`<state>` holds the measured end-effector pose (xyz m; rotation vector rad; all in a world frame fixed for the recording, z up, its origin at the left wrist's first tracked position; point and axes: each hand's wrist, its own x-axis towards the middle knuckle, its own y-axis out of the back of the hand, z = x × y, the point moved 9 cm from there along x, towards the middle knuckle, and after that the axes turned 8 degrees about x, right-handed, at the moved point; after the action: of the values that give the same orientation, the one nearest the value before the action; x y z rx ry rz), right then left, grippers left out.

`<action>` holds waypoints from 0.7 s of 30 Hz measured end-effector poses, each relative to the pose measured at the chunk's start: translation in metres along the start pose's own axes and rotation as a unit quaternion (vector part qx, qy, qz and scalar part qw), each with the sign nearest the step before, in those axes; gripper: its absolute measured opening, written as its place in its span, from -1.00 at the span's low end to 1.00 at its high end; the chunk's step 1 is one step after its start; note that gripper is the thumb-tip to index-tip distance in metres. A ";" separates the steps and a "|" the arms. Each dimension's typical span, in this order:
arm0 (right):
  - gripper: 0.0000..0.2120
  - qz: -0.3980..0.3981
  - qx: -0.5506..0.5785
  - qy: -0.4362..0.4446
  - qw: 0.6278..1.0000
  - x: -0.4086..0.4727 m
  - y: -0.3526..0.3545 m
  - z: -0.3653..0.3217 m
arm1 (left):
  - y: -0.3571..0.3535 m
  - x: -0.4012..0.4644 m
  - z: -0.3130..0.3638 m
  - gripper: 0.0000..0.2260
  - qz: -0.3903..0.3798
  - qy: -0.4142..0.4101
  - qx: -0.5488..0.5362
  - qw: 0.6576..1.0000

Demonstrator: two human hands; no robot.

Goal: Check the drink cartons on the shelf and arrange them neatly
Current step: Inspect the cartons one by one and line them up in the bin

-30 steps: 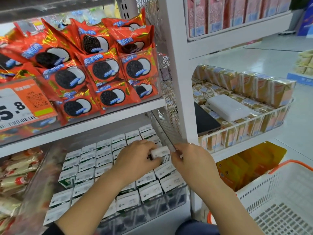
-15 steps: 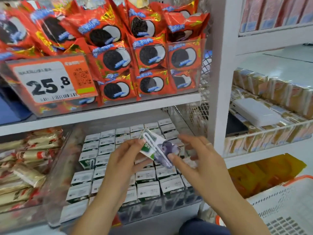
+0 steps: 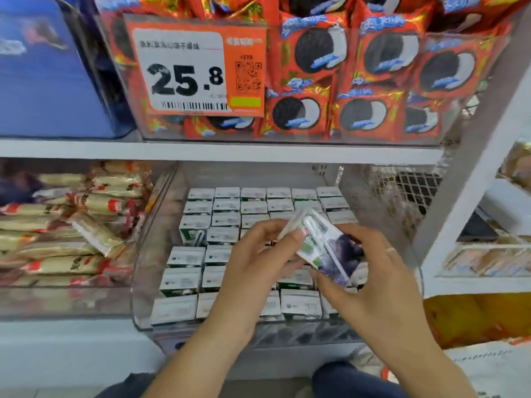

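Note:
Several small white-topped drink cartons [image 3: 225,219] stand in rows inside a clear plastic bin [image 3: 143,297] on the lower shelf. One carton [image 3: 324,248], white with green and purple print and a straw on its side, is lifted and tilted above the rows. My left hand [image 3: 258,259] pinches its upper left end with thumb and fingers. My right hand [image 3: 370,277] grips its lower right end, a ring on one finger. The hands hide the cartons beneath them.
Orange cookie packs [image 3: 373,67] and a 25.8 price tag [image 3: 186,73] fill the shelf above. Wrapped snack bars [image 3: 66,225] lie to the left of the bin. A white upright post [image 3: 474,168] and a wire mesh panel [image 3: 408,188] stand to the right.
A second ago both hands were down on a carton in the rows. They have lifted it out and turned it on its side. The camera has swung left and moved closer.

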<state>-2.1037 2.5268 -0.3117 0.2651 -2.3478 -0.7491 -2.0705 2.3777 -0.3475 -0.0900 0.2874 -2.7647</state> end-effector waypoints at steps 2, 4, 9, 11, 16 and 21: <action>-0.42 -0.010 0.018 -0.026 0.999 -0.001 -0.003 0.006 | -0.003 -0.004 0.005 -0.73 -0.016 -0.030 0.053 0.998; -0.43 -0.010 0.034 -0.033 0.999 -0.003 -0.003 0.009 | -0.006 -0.008 0.009 -0.79 -0.036 -0.059 0.096 0.993; -0.44 0.010 0.044 -0.031 0.998 -0.004 0.001 0.008 | -0.008 -0.015 0.020 -0.68 -0.028 -0.119 0.130 0.984; -0.43 0.019 0.042 -0.029 0.999 -0.004 0.002 0.006 | -0.012 -0.020 0.027 -0.67 -0.025 -0.157 0.165 0.973; -0.34 0.033 0.034 -0.018 0.999 -0.005 0.006 0.006 | -0.014 -0.021 0.034 -0.74 -0.013 -0.199 0.227 0.953; -0.47 0.047 -0.005 0.011 0.999 -0.005 0.011 0.005 | -0.008 -0.011 0.026 -0.77 -0.013 -0.153 0.192 0.969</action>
<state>-2.1027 2.5399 -0.3114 0.1569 -2.3172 -0.7092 -2.0604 2.3846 -0.3209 -0.4155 -0.3301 -2.7218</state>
